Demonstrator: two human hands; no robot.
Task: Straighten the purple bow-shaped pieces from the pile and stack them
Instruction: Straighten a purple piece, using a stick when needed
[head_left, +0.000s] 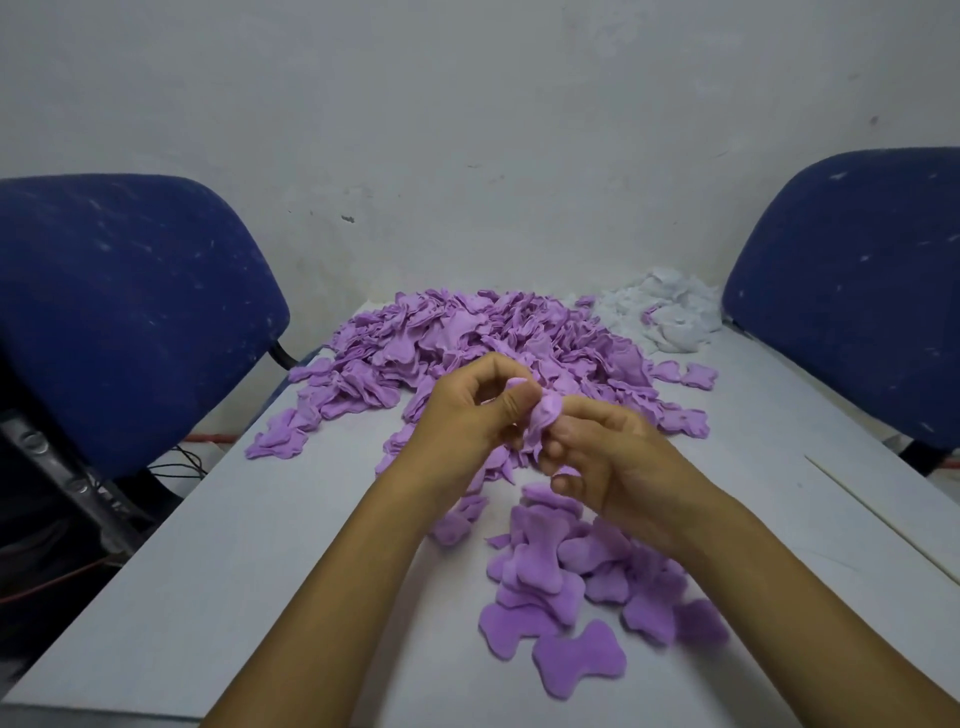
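Note:
A big pile of crumpled purple bow-shaped pieces (467, 338) covers the far middle of the grey table (234, 571). Above its near edge my left hand (467, 415) and my right hand (608, 462) meet and both pinch one folded purple piece (543, 418) between fingers and thumbs. Close to me, under my right forearm, flattened purple pieces (566, 582) lie overlapping in a loose stack, with single flat ones (576, 660) at its front.
A heap of white scraps (665, 312) lies at the table's far right corner. Blue chairs stand at the left (130, 312) and at the right (852, 291). Cables run over the floor at the left. A white wall is behind.

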